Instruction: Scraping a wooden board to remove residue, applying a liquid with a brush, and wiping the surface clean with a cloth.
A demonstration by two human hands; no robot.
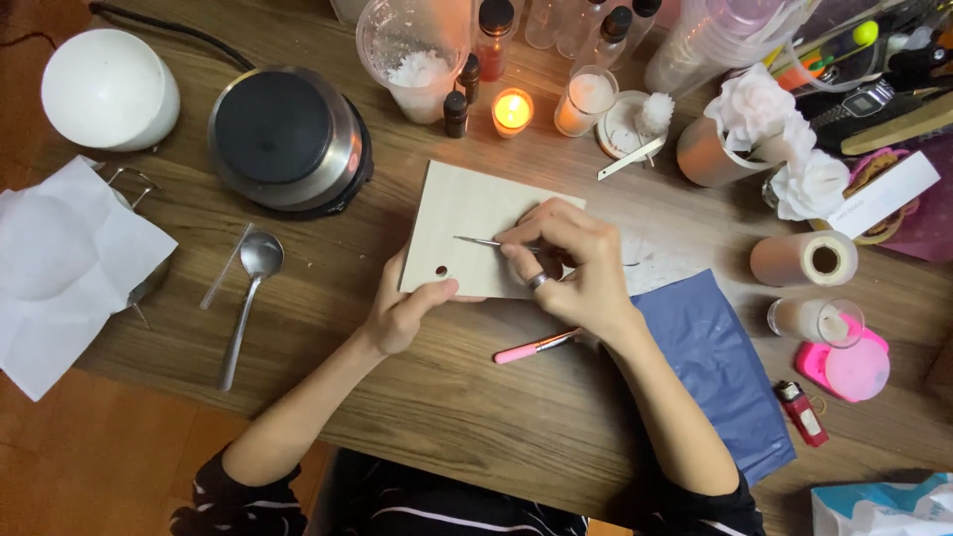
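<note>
Thin tool [478,241] pinched, board [467,213] steadied.

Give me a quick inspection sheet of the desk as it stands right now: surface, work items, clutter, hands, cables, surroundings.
Surface: wooden table, crowded along the far edge.
Job's things: pale board with a small hole, lying flat; thin metal tool over it.
Clutter: pink-handled tool, spoon, small hotplate, lit candle, bottles, white wax flowers, paper roll, red lighter, blue sheet.
Grippers: left hand steadies the board's near edge; right hand, wearing a ring, pinches the thin tool.
Cables: black cord running to the hotplate.
Surroundings: orange-brown floor; white dome at the table's left end.
</note>
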